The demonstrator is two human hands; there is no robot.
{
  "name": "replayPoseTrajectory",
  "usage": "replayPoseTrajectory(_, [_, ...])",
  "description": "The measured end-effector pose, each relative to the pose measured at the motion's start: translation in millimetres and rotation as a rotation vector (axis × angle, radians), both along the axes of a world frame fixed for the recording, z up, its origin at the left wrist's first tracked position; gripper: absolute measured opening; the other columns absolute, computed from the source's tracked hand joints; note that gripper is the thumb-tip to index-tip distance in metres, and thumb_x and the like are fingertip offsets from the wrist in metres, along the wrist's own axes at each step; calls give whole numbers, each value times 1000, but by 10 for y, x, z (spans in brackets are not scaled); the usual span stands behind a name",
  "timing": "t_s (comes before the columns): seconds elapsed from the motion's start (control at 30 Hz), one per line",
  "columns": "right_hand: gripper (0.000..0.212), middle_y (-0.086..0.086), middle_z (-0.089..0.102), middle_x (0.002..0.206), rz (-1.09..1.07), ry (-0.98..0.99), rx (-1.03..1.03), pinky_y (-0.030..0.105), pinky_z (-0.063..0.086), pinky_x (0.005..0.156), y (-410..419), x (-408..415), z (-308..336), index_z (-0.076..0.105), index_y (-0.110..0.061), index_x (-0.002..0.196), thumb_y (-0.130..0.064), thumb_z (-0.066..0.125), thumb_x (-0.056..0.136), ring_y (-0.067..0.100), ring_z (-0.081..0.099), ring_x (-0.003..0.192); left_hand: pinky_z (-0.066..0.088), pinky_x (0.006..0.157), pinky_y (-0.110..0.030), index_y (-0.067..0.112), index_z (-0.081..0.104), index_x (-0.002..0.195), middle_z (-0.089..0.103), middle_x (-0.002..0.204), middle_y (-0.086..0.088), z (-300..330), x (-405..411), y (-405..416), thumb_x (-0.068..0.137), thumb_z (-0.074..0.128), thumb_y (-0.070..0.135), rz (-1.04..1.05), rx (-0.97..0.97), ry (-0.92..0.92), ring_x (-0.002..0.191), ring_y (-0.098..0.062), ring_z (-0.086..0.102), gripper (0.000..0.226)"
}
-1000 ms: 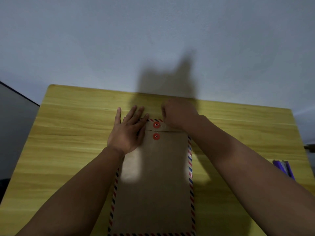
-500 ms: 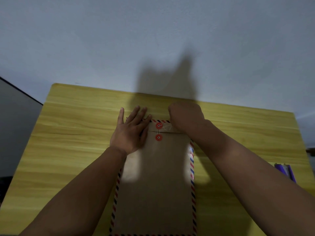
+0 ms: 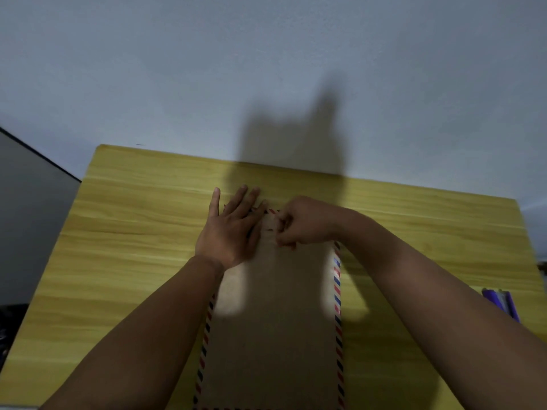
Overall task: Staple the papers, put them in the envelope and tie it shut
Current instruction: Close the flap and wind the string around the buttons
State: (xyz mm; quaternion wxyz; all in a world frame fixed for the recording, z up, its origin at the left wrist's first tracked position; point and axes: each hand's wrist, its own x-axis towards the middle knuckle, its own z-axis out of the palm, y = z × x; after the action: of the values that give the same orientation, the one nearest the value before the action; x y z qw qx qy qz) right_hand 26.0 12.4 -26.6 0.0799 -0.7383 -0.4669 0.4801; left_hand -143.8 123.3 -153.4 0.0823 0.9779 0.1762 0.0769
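A brown envelope [image 3: 275,321] with a red and blue striped border lies lengthwise on the yellow wooden table [image 3: 133,232]. My left hand [image 3: 231,229] presses flat on the envelope's top left corner, fingers straight. My right hand [image 3: 302,223] is curled over the flap's middle, fingertips pinched where the two red button discs sit. Those discs and the thin tie string are hidden under the fingers. The papers are out of sight.
A purple stapler [image 3: 501,303] lies at the table's right edge, partly behind my right forearm. A grey wall rises behind the table's far edge. A dark panel [image 3: 29,217] stands to the left.
My right hand has moved left and down from the flap's right side onto the red buttons, covering them. The left hand has stayed pressed on the corner.
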Motion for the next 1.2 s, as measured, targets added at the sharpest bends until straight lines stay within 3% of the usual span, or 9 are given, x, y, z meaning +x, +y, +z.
replayPoseTrajectory(0.13, [8,-1,80,81,64,18,-265,29,51,65,-235,137,133,76,-12,88,-18,74,84,11,67,69,8,124,-68,30,38,159,24,172,1,-13,3,3,107,25,42,4,35,38,161,-20,14,55])
replayPoseTrajectory(0.3, [11,-4,78,77,64,-62,-318,31,53,67,-418,256,203,72,-21,75,-17,72,85,10,70,71,7,125,-67,31,36,159,23,172,1,-16,5,-1,108,25,42,9,23,27,161,-20,13,54])
replayPoseTrajectory(0.43, [5,6,80,86,14,-107,-452,23,45,51,-537,337,259,72,-10,91,-14,71,90,13,68,64,7,125,-67,31,37,159,24,172,2,-30,3,-3,108,27,42,11,30,24,161,-19,13,52])
replayPoseTrajectory(0.57, [4,12,75,82,-47,-129,-597,23,48,50,-690,394,276,66,-6,91,-9,67,95,21,70,62,7,125,-67,31,38,158,23,172,2,-29,10,-5,108,28,42,17,24,27,161,-19,13,52])
replayPoseTrajectory(0.67, [21,9,69,82,-29,-152,-722,21,47,47,-797,439,264,65,4,113,-10,65,97,18,66,58,6,125,-67,31,39,158,24,172,2,-35,8,-3,108,28,42,16,32,19,161,-20,14,52])
replayPoseTrajectory(0.83, [22,14,73,82,-12,-212,-828,31,58,70,-997,540,103,69,10,108,-7,70,93,22,69,64,5,125,-67,31,38,158,23,172,2,-11,8,-8,107,26,42,18,16,32,161,-19,12,54])
replayPoseTrajectory(1.07, [8,-3,64,75,230,-304,-828,18,48,52,-982,244,29,70,-14,92,-22,73,94,10,58,62,4,125,-66,31,40,158,24,172,2,-2,5,-9,107,27,42,22,3,26,161,-19,12,53])
replayPoseTrajectory(1.13, [15,-5,64,66,395,-245,-887,22,51,56,-989,-31,-113,67,-17,82,-22,70,96,10,57,60,5,125,-67,30,41,157,24,172,2,3,12,-15,107,27,42,22,6,21,161,-19,13,53])
replayPoseTrajectory(1.2, [10,-1,63,59,501,-212,-913,29,51,61,-999,-302,-179,71,-9,101,-15,64,99,14,56,59,4,125,-66,30,40,157,24,172,1,4,10,-21,107,28,42,21,4,16,161,-19,13,53])
